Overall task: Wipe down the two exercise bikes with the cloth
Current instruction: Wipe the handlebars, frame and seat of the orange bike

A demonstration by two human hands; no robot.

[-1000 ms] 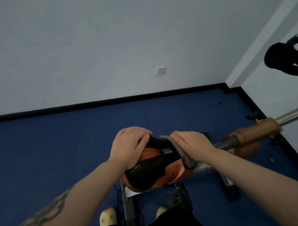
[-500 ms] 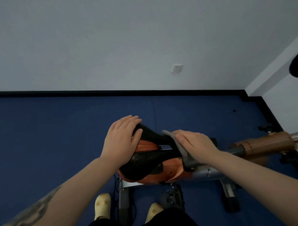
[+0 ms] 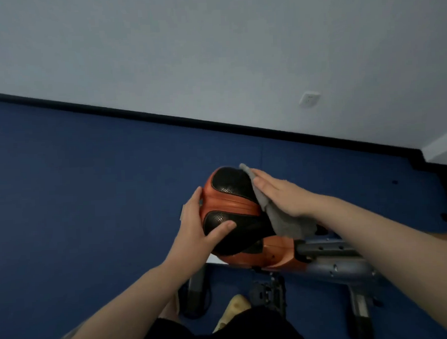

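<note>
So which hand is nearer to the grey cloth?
The right hand: it presses flat on the grey cloth. The left hand grips the saddle's opposite side, apart from it.

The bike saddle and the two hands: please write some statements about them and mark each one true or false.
1. The right hand presses the grey cloth flat against the saddle. True.
2. The left hand holds the cloth. False: it grips the saddle's left side, thumb on top, with no cloth in it.
3. The saddle is orange and black. True.
4. The floor is red. False: it is blue.
5. A wall socket sits on the wall above the black skirting. True.
</note>
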